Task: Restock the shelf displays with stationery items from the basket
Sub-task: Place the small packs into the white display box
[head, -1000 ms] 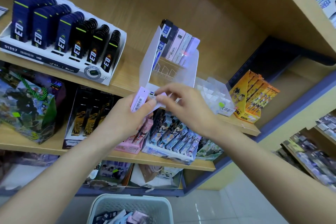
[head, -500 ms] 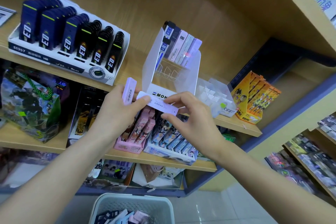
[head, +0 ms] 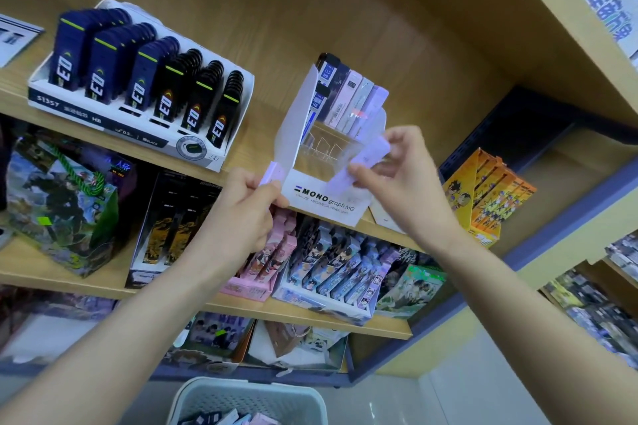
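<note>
A white MONO display stand [head: 324, 198] sits on the upper wooden shelf, with several slim lead cases [head: 348, 95] standing in its back row. My right hand [head: 404, 179] pinches a pale lilac lead case [head: 359, 162], tilted, just in front of the stand's right side. My left hand [head: 241, 203] holds another lilac case [head: 269, 174] at the stand's left edge; only its top end shows above my fingers. A pale plastic basket [head: 248, 400] with more cases sits on the floor below.
A white tray of dark blue and black lead tubes [head: 138, 86] stands to the left on the same shelf. Orange boxes [head: 490, 197] stand at the right. The shelf below carries pink and blue illustrated packs [head: 324, 269] and a printed gift bag [head: 58, 203].
My right hand has lifted its lilac case up and to the right, to the stand's front. My left hand stays near the stand's left edge with its own case.
</note>
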Motion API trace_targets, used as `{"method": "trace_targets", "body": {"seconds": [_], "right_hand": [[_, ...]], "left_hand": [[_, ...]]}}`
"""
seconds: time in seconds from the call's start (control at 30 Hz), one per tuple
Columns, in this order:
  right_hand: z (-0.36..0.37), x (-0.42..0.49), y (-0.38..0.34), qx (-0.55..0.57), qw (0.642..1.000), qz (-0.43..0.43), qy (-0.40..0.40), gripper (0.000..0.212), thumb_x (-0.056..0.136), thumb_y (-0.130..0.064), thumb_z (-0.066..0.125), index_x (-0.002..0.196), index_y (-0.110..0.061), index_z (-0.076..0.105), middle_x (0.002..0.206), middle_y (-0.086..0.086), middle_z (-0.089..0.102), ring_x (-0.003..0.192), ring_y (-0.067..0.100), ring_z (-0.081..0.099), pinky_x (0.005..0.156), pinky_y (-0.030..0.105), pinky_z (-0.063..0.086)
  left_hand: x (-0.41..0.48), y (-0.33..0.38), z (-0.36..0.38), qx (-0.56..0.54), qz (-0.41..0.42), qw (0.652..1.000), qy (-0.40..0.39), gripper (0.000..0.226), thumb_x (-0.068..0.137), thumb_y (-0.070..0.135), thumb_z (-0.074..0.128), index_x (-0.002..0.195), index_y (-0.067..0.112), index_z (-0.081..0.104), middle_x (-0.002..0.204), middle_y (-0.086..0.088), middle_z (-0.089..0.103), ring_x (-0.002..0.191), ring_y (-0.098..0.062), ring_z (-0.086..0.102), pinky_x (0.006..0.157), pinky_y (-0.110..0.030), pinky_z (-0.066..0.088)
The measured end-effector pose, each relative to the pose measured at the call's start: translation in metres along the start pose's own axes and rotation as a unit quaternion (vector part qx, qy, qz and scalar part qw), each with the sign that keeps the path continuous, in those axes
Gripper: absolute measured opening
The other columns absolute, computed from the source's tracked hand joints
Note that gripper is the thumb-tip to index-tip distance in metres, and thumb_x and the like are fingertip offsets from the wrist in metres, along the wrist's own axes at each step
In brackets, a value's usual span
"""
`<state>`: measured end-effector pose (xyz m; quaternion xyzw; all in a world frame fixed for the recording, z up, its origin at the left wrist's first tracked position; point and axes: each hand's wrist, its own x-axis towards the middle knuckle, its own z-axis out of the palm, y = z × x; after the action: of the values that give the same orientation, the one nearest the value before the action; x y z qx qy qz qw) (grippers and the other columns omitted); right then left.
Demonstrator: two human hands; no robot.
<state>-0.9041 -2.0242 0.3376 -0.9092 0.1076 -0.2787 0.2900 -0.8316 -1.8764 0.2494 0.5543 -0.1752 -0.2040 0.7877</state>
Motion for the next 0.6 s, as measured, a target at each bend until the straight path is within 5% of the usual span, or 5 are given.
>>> {"method": "trace_targets", "body": {"seconds": [0.23,0.43,0.6], "right_hand": [[-0.010,0.056,0.011,-0.001,0.990,-0.026,0.136,0.018,0.095,-0.010,0.052,0.104,-0.013,0.036,0.090,-0.004,0.054,0.077,0.014,0.064,0.071,0.023,0.056],[-0.007,0.075,0.031,-0.094,0.990,-0.041,0.098,0.011,0.095,-0.011,0.053,0.102,-0.012,0.044,0.101,0.009,0.062,0.088,0.028,0.059,0.077,0.042,0.051],[-0.016,0.081,0.038,-0.078,0.975,-0.045,0.201,0.013,0.095,-0.006,0.048,0.101,-0.013,0.038,0.085,-0.008,0.049,0.077,0.018,0.052,0.074,0.035,0.048]], "left_hand": [[-0.002,0.000,0.001,0.053,0.047,0.997,-0.009,0.018,0.099,0.021,0.043,0.087,0.009,0.048,0.047,0.016,0.055,0.036,-0.003,0.033,0.033,-0.014,0.027],[-0.002,0.002,0.000,0.060,0.039,0.997,-0.012,0.020,0.098,0.026,0.046,0.087,0.010,0.051,0.048,0.017,0.056,0.037,-0.002,0.035,0.034,-0.013,0.028],[-0.002,0.003,0.002,0.062,0.036,0.997,-0.016,0.020,0.098,0.025,0.047,0.087,0.010,0.052,0.048,0.013,0.054,0.034,0.003,0.042,0.035,-0.010,0.028]]}}
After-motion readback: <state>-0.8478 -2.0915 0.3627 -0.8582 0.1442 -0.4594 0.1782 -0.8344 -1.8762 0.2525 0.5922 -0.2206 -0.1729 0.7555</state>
